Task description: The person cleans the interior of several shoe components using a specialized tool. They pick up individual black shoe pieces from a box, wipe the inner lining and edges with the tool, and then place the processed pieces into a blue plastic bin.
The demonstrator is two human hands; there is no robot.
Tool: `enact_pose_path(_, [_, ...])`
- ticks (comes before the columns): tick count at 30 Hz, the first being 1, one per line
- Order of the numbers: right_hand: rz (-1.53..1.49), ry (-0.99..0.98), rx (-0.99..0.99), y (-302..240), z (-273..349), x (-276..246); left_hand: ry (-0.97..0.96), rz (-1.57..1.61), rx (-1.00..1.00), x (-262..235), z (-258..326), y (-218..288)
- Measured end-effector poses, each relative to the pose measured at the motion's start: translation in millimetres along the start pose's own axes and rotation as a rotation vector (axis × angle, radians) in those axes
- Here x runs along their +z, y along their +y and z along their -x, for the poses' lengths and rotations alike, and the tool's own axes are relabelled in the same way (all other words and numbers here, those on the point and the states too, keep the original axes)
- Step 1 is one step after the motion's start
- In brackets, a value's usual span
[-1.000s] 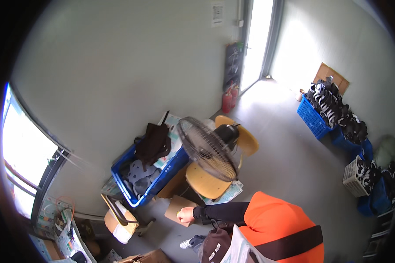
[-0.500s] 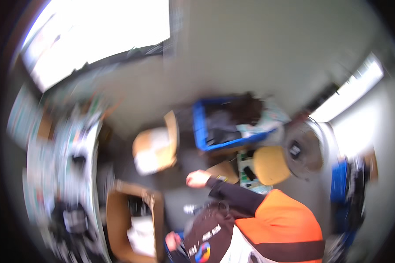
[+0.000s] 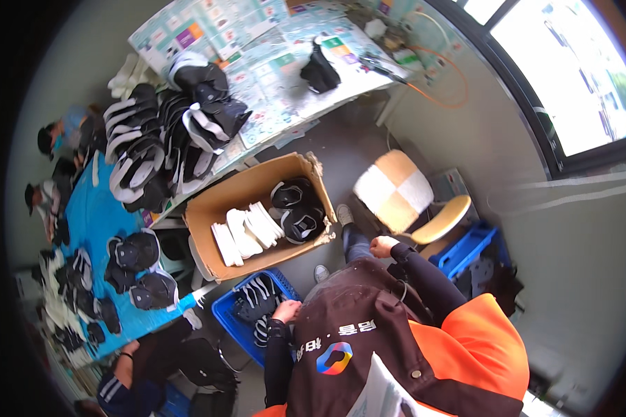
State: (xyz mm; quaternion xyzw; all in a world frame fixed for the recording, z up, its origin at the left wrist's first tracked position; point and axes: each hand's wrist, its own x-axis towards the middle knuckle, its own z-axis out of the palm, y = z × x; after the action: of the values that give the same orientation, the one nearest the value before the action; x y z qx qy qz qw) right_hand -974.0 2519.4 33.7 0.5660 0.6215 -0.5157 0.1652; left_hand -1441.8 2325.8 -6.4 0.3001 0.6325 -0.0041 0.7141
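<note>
My left hand (image 3: 286,311) hangs low with its fingers curled, beside a blue basket (image 3: 224,320) of dark pieces with white stripes; I see nothing in it. Out in front of my body, my right hand (image 3: 384,246) is closed loosely and looks empty. It is nearest to a chair with a checked cream and tan seat (image 3: 394,191). Ahead of my feet stands an open cardboard box (image 3: 203,221). White padded pieces (image 3: 245,236) and black shoe-upper-like pieces (image 3: 303,214) lie in it.
Behind the box runs a worktable (image 3: 271,132) with stacks of black and white pieces (image 3: 135,142) and a hand tool (image 3: 382,68) on an orange cord. A blue-covered table (image 3: 94,208) is at left, with people around it. A blue crate (image 3: 459,254) stands at right.
My view has swung left, so the worktable and box now lie ahead and the chair is to the right. Both hands stay low and curled.
</note>
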Motion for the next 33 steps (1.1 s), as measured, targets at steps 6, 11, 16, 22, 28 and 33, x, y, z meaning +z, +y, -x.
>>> enact_pose_path(6, [0.129, -0.377, 0.239, 11, -92, -89, 0.084, -0.607, 0.551, 73, -22, 37])
enact_pose_path(11, [0.682, -0.479, -0.046, 0, -125, -135, 0.119, -0.373, 0.418, 129, -14, 75])
enact_pose_path(16, [0.442, -0.591, -0.099, 19, -171, -157, 0.120, -0.245, 0.369, 143, -27, 117])
enact_pose_path(22, [0.778, -0.528, -0.195, -43, -160, -206, 0.150, -0.107, 0.315, 162, -70, 134])
enact_pose_path(28, [0.753, -0.450, -0.477, -21, -156, -292, 0.149, -0.003, 0.295, 167, -98, 171])
enact_pose_path(33, [0.834, -0.578, -0.498, -57, -117, -380, 0.183, 0.094, 0.258, 177, -120, 196])
